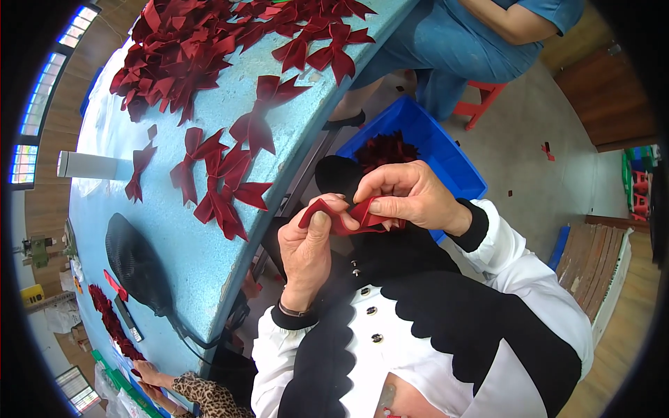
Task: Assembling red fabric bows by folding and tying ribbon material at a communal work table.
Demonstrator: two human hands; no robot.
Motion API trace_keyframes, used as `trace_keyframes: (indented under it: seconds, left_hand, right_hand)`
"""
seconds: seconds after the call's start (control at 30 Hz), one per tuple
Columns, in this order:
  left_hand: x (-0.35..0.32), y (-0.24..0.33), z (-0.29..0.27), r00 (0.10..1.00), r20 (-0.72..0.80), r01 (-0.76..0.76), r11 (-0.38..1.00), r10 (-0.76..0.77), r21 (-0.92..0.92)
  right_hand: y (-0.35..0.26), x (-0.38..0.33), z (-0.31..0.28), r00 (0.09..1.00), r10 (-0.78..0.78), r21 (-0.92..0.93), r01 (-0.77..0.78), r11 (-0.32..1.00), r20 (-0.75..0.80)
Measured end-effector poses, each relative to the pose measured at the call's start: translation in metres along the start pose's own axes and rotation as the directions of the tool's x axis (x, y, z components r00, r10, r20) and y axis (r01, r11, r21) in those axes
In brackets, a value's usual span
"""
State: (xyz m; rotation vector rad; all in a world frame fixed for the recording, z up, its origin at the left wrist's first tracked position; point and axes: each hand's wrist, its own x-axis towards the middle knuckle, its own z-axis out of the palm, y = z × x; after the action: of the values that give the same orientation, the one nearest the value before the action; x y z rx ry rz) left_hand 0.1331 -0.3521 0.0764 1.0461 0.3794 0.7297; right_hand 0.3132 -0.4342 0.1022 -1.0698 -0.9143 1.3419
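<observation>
A pale-blue table (198, 275) stretches from eight to twelve o'clock; grey floor (523, 136) lies toward two, with a blue bin (454, 167) nearer in. A red bow heap (174, 56) sits around half past ten. Centrally, left hand (306, 251) and right hand (411, 196) pinch one red ribbon (364, 214).

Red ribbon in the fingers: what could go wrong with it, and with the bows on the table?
The red ribbon is only pinched by the left hand and right hand, away from the table, so it might slip and drop to the floor. Also, some red bows lie near the table's edge, so a careless arm could perhaps brush them off.
</observation>
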Motion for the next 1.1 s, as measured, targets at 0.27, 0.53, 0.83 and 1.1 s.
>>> trace_keyframes:
  seconds: [0.27, 0.53, 0.83, 1.1]
  left_hand:
    - [0.001, 0.003, -0.003, 0.998, 0.01, -0.065, 0.977, 0.064, 0.203]
    - [0.004, 0.001, -0.008, 0.988, 0.099, -0.136, 0.964, 0.115, 0.23]
    - [0.0, 0.002, -0.01, 0.996, 0.094, -0.002, 0.994, -0.008, 0.111]
    - [0.004, 0.005, -0.012, 0.981, 0.186, 0.037, 0.995, -0.053, 0.09]
  right_hand:
    - [-0.007, 0.003, 0.004, 0.998, 0.067, 0.076, -0.065, 0.995, -0.013]
    - [-0.002, 0.004, 0.001, 0.996, 0.094, 0.103, -0.093, 0.99, 0.002]
    - [0.004, 0.005, -0.006, 0.999, -0.013, 0.002, 0.013, 1.0, 0.045]
    - [0.017, 0.01, -0.023, 0.865, 0.381, 0.12, -0.438, 0.891, 0.328]
